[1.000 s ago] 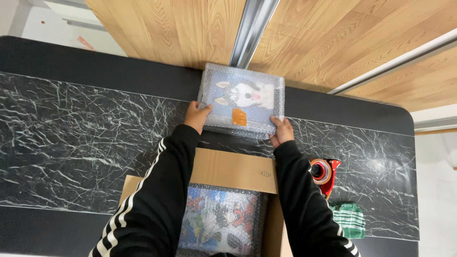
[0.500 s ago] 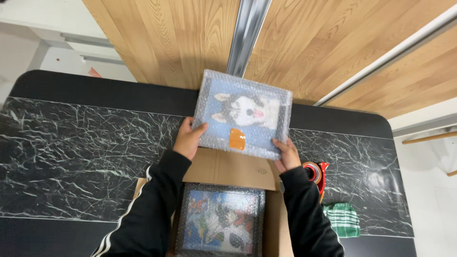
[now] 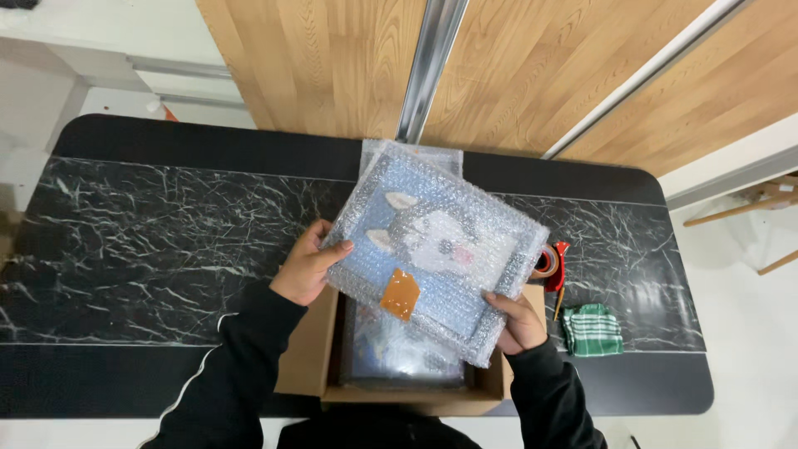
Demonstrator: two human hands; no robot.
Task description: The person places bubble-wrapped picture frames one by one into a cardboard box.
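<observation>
Bubble-wrapped picture (image 3: pixel 436 249), a flat framed panel w/ a cartoon husky showing thru the wrap and an orange tape patch on it, was up in the air, tilted, above the open cardboard box (image 3: pixel 309 357). You had your left hand (image 3: pixel 309 264) clamped on its left edge, thumb on top, and your right hand (image 3: pixel 517 320) gripping the near right corner from below. A 2nd wrapped picture (image 3: pixel 399 353) already lay flat inside the box, and another wrapped piece (image 3: pixel 382 154) sat on the worktop (image 3: pixel 150 241) behind.

Risks, as I judged them: bubble wrap is slick, so w/ only edge grips the panel could've slid out and dropped corner-first onto the one below. It was also turned askew vs the box, so a corner could've caught the box wall or flap. Tape dispenser (image 3: pixel 550 262) and green checked cloth (image 3: pixel 592 328) sat just beside the box on the right; your right elbow could've knocked them.
</observation>
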